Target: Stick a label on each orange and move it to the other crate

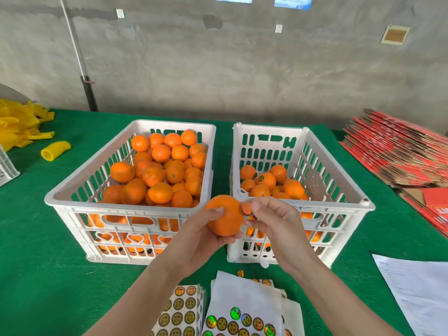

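My left hand cups the orange between the crates, bare side turned right, so my right hand, pinching a label, can press it on.

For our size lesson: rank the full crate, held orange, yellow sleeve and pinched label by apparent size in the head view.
1. full crate
2. held orange
3. yellow sleeve, farther off, so true rank unsure
4. pinched label
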The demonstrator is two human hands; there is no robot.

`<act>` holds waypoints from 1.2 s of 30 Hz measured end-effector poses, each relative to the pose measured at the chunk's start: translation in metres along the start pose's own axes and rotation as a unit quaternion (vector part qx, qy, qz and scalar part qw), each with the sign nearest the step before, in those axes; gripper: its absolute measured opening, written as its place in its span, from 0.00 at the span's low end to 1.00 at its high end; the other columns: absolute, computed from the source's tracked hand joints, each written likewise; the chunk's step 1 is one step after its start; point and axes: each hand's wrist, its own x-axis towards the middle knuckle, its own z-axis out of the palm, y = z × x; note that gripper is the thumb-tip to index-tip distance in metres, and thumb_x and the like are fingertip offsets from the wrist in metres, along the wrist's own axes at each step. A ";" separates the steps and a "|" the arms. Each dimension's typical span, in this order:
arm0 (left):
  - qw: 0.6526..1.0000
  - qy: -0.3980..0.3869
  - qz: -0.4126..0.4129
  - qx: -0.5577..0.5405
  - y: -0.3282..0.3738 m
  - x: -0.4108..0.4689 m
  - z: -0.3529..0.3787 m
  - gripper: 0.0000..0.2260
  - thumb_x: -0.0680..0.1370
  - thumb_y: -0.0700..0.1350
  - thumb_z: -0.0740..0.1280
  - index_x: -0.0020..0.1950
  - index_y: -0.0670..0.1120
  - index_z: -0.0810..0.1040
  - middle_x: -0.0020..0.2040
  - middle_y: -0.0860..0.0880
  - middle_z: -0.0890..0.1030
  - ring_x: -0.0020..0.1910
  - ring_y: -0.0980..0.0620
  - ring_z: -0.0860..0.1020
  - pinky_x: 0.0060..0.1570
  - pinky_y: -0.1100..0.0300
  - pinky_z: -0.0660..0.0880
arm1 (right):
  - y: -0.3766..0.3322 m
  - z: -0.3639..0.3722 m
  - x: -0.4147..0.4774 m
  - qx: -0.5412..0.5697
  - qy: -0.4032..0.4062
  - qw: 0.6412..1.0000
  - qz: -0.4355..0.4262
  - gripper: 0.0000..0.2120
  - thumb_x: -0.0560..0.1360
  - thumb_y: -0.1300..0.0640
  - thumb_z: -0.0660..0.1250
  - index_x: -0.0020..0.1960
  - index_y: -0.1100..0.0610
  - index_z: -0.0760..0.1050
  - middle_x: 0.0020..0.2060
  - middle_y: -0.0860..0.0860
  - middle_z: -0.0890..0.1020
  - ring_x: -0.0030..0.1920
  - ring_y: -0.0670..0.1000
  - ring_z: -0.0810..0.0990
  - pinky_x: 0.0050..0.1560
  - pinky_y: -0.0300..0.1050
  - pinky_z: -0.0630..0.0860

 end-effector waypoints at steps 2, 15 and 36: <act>1.000 -0.001 0.003 -0.018 0.001 0.001 0.001 0.33 0.62 0.47 0.78 0.65 0.48 0.72 0.59 0.40 0.76 0.46 0.43 0.82 0.39 0.57 0.79 | -0.001 0.000 0.000 -0.003 -0.002 1.000 -0.005 0.07 0.75 0.58 0.65 0.40 0.54 0.81 0.41 0.53 0.83 0.47 0.53 0.80 0.52 0.49 0.79; 0.998 -0.060 0.033 0.009 0.004 0.004 0.000 0.31 0.60 0.31 0.73 0.60 0.53 0.77 0.63 0.41 0.72 0.57 0.36 0.76 0.53 0.48 0.78 | -0.010 -0.002 -0.002 -0.058 -0.027 0.997 -0.052 0.09 0.76 0.62 0.65 0.42 0.51 0.81 0.46 0.45 0.84 0.51 0.43 0.79 0.53 0.42 0.72; 0.995 -0.054 0.072 0.034 0.010 0.010 0.010 0.26 0.65 0.47 0.75 0.62 0.57 0.77 0.65 0.42 0.71 0.56 0.41 0.80 0.51 0.51 0.79 | -0.004 0.003 0.004 -0.192 0.017 0.969 -0.158 0.14 0.74 0.64 0.68 0.37 0.47 0.77 0.48 0.44 0.78 0.52 0.42 0.76 0.51 0.47 0.78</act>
